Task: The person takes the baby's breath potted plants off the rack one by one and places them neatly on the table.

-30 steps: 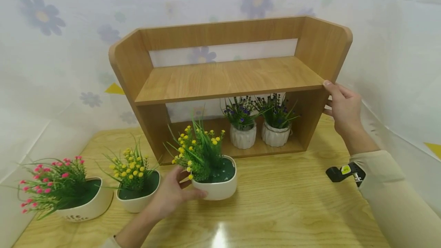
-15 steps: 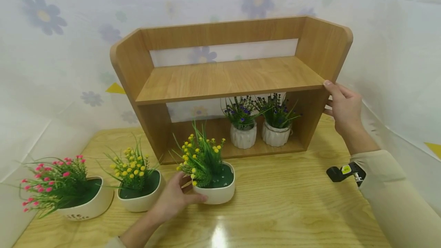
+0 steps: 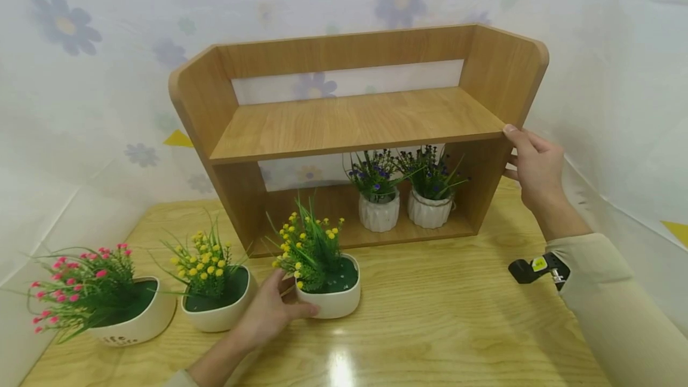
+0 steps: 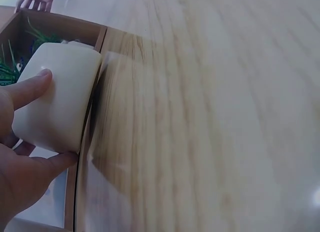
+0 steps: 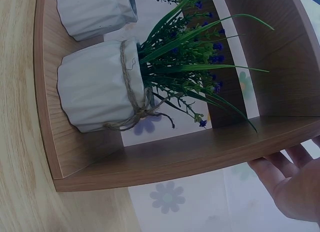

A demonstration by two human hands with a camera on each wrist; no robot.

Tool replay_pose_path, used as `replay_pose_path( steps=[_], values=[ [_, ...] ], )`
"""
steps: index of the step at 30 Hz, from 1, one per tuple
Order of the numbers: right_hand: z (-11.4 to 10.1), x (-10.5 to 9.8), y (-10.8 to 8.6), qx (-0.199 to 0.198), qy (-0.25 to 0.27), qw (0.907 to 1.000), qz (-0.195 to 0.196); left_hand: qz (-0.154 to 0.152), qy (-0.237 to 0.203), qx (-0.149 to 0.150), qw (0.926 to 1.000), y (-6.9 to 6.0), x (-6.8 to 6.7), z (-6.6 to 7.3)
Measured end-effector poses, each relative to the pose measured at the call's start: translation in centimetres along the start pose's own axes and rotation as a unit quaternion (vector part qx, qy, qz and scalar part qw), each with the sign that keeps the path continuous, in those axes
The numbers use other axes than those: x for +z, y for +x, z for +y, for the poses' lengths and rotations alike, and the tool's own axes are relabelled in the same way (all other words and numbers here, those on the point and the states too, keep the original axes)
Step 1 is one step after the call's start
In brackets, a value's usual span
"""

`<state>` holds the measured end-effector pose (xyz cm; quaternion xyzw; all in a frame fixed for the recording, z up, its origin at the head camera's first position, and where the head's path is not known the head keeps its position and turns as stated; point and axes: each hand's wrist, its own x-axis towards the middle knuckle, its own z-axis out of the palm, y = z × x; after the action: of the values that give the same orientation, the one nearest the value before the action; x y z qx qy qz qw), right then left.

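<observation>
While L hand point(image 3: 270, 312) w/ pinch on 1 flwr pot point(image 3: 335, 303) of 5, R hand point(image 3: 540, 173) ditto: 1 shelf point(image 3: 355, 121).

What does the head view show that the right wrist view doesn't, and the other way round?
Only the head view shows the left hand holding a yellow-flowered planter, plus a second yellow-flowered planter and the pink-flowered planter.

Only the right wrist view clearly shows the twine bow on one fluted white pot.

Both show the right hand at the side of the wooden shelf unit, and two white pots inside.
</observation>
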<state>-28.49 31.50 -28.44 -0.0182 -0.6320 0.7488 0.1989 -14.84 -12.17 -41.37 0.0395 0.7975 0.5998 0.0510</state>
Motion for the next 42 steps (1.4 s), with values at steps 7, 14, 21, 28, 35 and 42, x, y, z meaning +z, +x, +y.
replay_pose_path(
  steps=[7, 14, 21, 28, 35, 42],
  values=[
    [0.0, 0.2, 0.1, -0.003, 0.003, 1.0000, -0.001, -0.021, 0.011, 0.016, 0.9996, 0.1, -0.5, -0.3],
    [-0.1, 0.1, 0.0, 0.001, 0.005, 1.0000, -0.002, -0.053, 0.016, 0.042, 0.9976, 0.3, -1.0, -0.5],
    [-0.1, 0.0, 0.0, 0.002, 0.008, 1.0000, -0.005, -0.068, 0.024, 0.050, 0.9961, 0.4, -1.2, -0.5],
    [0.0, 0.0, 0.0, 0.005, 0.004, 1.0000, -0.003, -0.062, 0.036, 0.047, 0.9963, 0.0, -1.1, -0.8],
    [0.0, 0.1, -0.1, 0.004, 0.004, 1.0000, -0.001, -0.006, 0.044, -0.007, 0.9990, -1.0, -1.1, -0.7],
    [-0.1, 0.1, -0.1, -0.002, 0.010, 0.9999, -0.003, -0.014, 0.027, -0.030, 0.9991, -2.0, -1.5, -0.1]
  ],
)
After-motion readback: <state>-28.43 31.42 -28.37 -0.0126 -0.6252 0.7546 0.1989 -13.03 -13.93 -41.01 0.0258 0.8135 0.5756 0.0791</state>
